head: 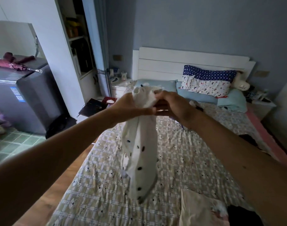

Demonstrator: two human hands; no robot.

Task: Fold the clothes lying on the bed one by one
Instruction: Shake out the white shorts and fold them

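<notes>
Now holding white dotted garment above the bed, with left hand and right hand close together, pinching its top; next probably calls for spreading it flat.

Bed: headboard at the far end, pillows stacked against it toward the right corner. Garment held above the middle of the bed, its top gripped by the left hand and the right hand, side by side. More clothes heaped at the near right corner. Nightstand set left of the headboard; laptop on the floor before it. Washing machine placed far left, umbrella laid on top.
</notes>
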